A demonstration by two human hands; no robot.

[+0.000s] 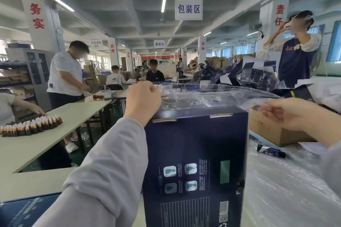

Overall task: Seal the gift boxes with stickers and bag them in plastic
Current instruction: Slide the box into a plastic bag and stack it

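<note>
A tall dark blue gift box (195, 162) stands upright in front of me, printed panels facing me. A clear plastic bag (208, 95) is spread open over its top. My left hand (142, 101) is curled at the box's upper left corner and grips the bag's left edge. My right hand (293, 114) is out to the right of the box and pinches the bag's right edge, holding the film taut. The far side of the box is hidden.
Another blue box (22, 210) lies at the lower left. A brown carton (273, 130) and a small dark pack (271, 152) sit on the bubble-wrapped table (287, 189) at right. Brown bottles (31, 125) cover the left table. Several people work around.
</note>
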